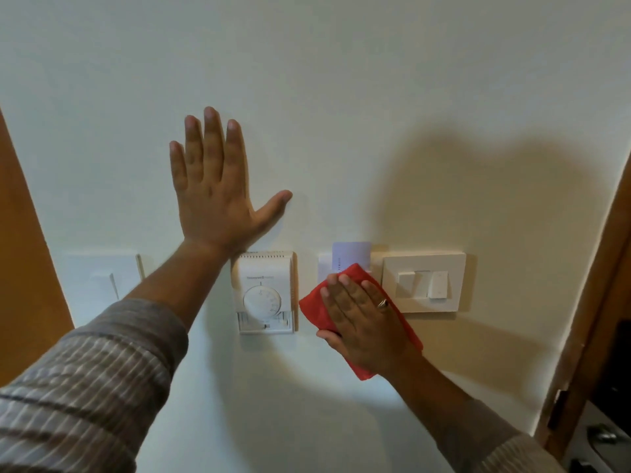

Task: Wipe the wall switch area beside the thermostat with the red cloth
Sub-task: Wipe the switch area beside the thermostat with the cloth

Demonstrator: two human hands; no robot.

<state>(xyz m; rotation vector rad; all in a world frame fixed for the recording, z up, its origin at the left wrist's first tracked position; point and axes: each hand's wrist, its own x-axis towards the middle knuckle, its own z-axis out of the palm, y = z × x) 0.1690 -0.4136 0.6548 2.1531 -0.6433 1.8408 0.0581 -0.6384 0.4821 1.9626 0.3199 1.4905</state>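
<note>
A white thermostat (264, 291) with a round dial hangs on the pale wall. Just right of it is a key-card slot plate with a pale card (351, 256) sticking up. My right hand (362, 322) lies flat on the red cloth (316, 307) and presses it against that plate, hiding most of it. Further right is a white switch plate (423, 283) with two rockers, and the cloth touches its lower left corner. My left hand (213, 186) rests flat on the wall above the thermostat with fingers spread, holding nothing.
Another white plate (102, 279) sits on the wall left of the thermostat. A brown wooden door frame (587, 336) runs down the right edge, with a hinge and metal handle low on the right. A brown panel (24, 254) borders the wall on the left.
</note>
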